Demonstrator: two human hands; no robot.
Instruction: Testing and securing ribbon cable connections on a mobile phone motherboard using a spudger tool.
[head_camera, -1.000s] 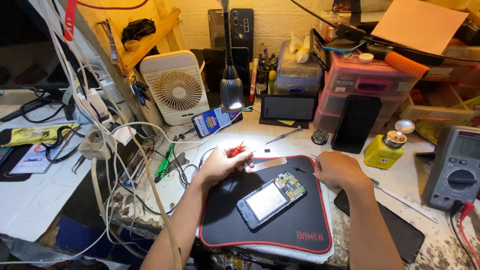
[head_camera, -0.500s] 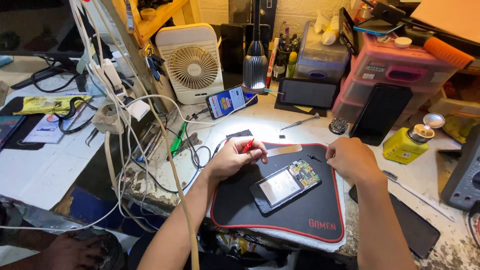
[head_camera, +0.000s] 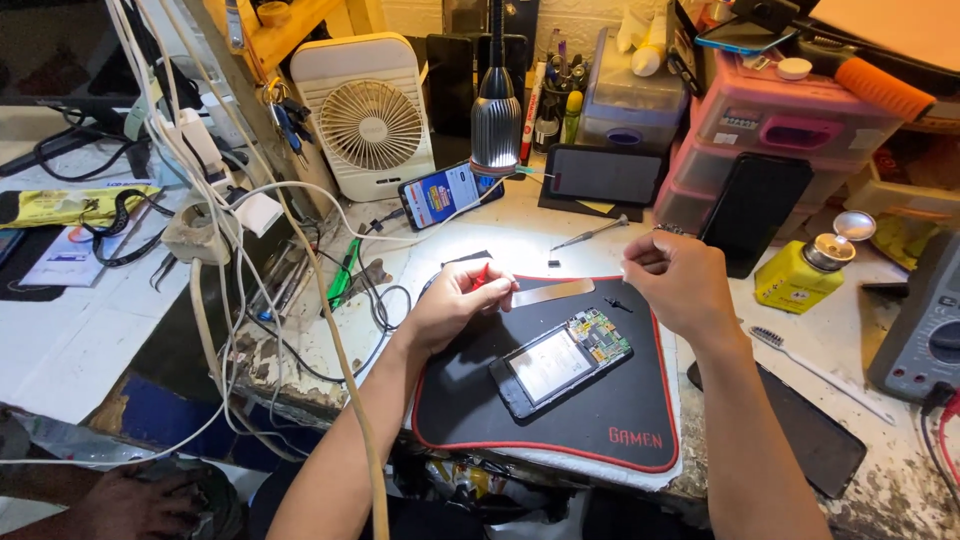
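Head view, one entry per item as I read it from my station.

1. Left hand (head_camera: 455, 300): resting at the upper left edge of the black mat, fingers curled around a small red-handled tool (head_camera: 483, 277). I log it as grasping that tool.
2. Right hand (head_camera: 675, 280): raised over the upper right corner of the mat, fingers bent inward with thumb and fingertips drawn together. Whether anything is pinched between them I cannot tell.
3. Opened smartphone (head_camera: 558, 360): lying flat and slanted near the middle of the mat, between the two hands, touched by neither. Circuit board exposed at its upper right end.
4. Black mat with red border (head_camera: 590, 425): laid on the surface (head_camera: 330, 335), front edge toward me.
5. Thin pale metal strip (head_camera: 552, 292): on the mat's upper edge, just beside the left hand's fingertips.
6. Tweezers (head_camera: 592, 235): on the lit surface beyond the mat.
7. Gooseneck lamp (head_camera: 496, 125): head pointing down at the surface behind the mat.
8. White desk fan (head_camera: 365, 120): upright at the back left.
9. Lit phone (head_camera: 440, 195): propped below the lamp.
10. Yellow solvent bottle (head_camera: 803, 275): right of the right hand.
11. Toothbrush (head_camera: 815, 370): lying right of the mat.
12. Pink storage drawers (head_camera: 790, 130): back right.
13. Multimeter (head_camera: 925, 330): far right edge.
14. White cables (head_camera: 250, 250): hanging across the left side.
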